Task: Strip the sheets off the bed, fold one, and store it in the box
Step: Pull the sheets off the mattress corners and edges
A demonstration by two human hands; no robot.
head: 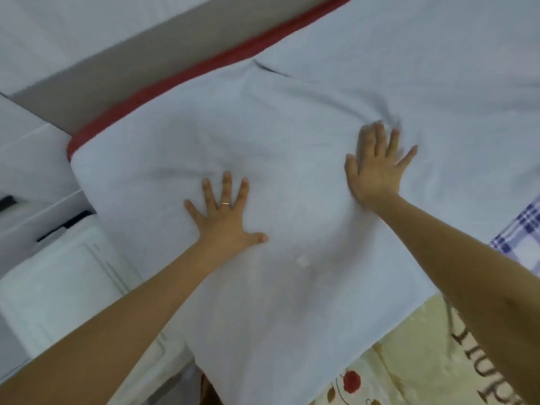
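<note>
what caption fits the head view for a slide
Both hands, left and right, pressed flat on a white sheet.

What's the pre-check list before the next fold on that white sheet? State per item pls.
1. Left hand flat on the white sheet, fingers spread: ok.
2. Right hand flat on the sheet: ok, though blurred, so likely mid-stroke.
3. Sheet smooth: not ok, creases bunch just beyond the right fingertips and a fold line sits near the red edge.
4. Near edge of the sheet free to lift: ok, it lies over the yellow printed fabric with nothing on top.
5. Layers and corners aligned: cannot tell, only the top layer shows.
6. Box ready to receive it: cannot tell, the white containers at left are not clearly a box.
</note>
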